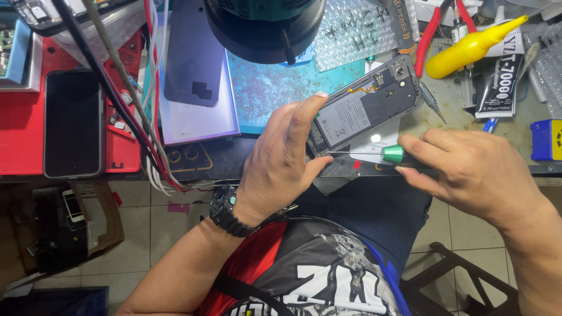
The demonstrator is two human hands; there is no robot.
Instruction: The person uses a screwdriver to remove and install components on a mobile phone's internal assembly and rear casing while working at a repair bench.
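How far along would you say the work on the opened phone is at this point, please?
Done: the phone lies open, battery and boards exposed, and a purple back cover sits apart on the bench. In hand: the left hand grips the phone's edge while the right hand sets a green-collared screwdriver to its lower end. Left: the inner parts are all in place and the back is not refitted.

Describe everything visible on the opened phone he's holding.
The phone lies back-up and tilted, its cover off, showing a grey battery with a white label, dark shields, an orange flex and a camera at the top. The left hand grips its lower end; a screwdriver in the right hand touches its lower edge.
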